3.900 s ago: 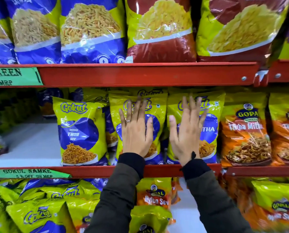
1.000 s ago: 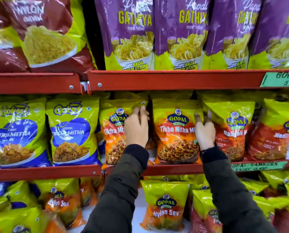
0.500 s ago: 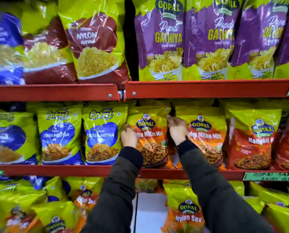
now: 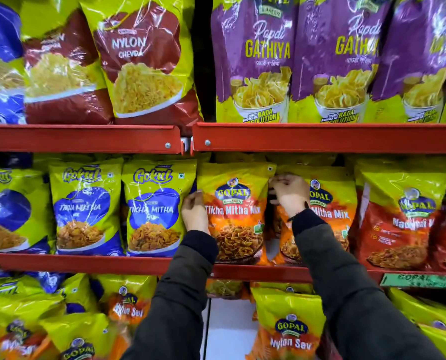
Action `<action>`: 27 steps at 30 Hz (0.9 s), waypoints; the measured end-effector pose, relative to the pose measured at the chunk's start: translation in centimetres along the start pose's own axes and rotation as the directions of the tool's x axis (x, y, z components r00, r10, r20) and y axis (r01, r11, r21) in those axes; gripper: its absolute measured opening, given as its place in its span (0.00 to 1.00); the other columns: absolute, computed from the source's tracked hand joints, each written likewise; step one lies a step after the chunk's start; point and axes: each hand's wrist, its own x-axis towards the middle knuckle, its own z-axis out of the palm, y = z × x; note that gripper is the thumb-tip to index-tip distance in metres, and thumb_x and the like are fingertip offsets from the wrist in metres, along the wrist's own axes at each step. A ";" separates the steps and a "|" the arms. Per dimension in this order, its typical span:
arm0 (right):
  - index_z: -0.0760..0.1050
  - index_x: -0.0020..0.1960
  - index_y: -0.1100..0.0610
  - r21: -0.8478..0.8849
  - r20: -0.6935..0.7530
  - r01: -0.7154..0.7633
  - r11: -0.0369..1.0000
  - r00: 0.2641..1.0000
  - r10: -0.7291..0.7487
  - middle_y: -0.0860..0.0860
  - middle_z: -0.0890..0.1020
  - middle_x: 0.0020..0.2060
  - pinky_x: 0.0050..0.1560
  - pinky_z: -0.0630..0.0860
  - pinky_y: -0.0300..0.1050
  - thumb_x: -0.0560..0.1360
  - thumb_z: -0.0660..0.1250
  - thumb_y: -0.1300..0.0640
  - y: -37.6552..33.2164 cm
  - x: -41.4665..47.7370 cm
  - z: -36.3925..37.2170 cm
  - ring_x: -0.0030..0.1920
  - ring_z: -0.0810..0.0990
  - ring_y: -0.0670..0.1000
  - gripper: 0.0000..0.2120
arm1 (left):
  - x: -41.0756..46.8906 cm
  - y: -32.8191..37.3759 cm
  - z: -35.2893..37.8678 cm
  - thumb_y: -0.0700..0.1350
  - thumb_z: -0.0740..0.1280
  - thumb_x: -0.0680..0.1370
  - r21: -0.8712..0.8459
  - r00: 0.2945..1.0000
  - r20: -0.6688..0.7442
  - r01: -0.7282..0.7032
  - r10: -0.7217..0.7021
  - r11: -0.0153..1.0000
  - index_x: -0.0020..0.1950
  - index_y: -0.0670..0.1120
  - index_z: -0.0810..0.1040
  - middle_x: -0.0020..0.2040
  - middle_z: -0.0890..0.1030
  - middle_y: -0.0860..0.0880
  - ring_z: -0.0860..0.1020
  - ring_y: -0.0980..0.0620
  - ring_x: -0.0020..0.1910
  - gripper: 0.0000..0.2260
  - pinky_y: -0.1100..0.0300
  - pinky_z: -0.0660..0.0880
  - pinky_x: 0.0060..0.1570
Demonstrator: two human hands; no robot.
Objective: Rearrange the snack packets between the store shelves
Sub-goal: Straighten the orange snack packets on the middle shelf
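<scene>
Left hand [image 4: 195, 211] gripped Tikha Mitha Mix pkt [image 4: 236, 214] left edge; right hand [image 4: 289, 193] pinched top corner, fingertips hidden. Hands unmoved since 0.5 s prior.

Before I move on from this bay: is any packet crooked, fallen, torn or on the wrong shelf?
Nothing torn or spilled. The bottom-left packets lie slumped in a loose heap rather than upright. The Nylon Chevda packet up top leans sideways. Both hands, left hand and right hand, grip the Tikha Mitha Mix packet, which stands straight.
</scene>
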 end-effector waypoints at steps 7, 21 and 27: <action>0.84 0.42 0.52 -0.183 -0.057 0.055 0.982 0.996 -0.066 0.57 0.88 0.43 0.46 0.85 0.60 0.71 0.67 0.52 0.1 0.2 0.0 0.42 0.87 0.62 0.07 | -0.4 0.6 1.0 0.43 0.67 0.76 -0.141 0.996 -0.043 0.073 -0.080 0.987 0.50 0.45 0.79 0.55 0.81 0.42 0.79 0.42 0.55 0.04 0.46 0.73 0.63; 0.84 0.52 0.62 -0.153 -0.045 0.081 0.985 0.995 -0.088 0.63 0.87 0.50 0.49 0.75 0.45 0.77 0.69 0.45 -1.0 2.8 0.7 0.52 0.84 0.64 0.19 | 0.8 -0.1 2.5 0.42 0.66 0.79 -0.052 0.994 -0.082 -0.071 0.066 0.996 0.42 0.48 0.75 0.45 0.78 0.46 0.73 0.47 0.49 0.06 0.52 0.71 0.56; 0.85 0.50 0.60 -0.079 -0.110 0.139 0.987 0.983 -0.147 0.59 0.87 0.48 0.52 0.82 0.58 0.74 0.73 0.47 -0.8 2.8 1.0 0.48 0.86 0.63 0.15 | 1.5 -0.5 2.4 0.49 0.65 0.79 -0.016 0.994 -0.100 -0.055 0.054 0.998 0.56 0.42 0.79 0.45 0.79 0.47 0.75 0.48 0.44 0.12 0.55 0.70 0.52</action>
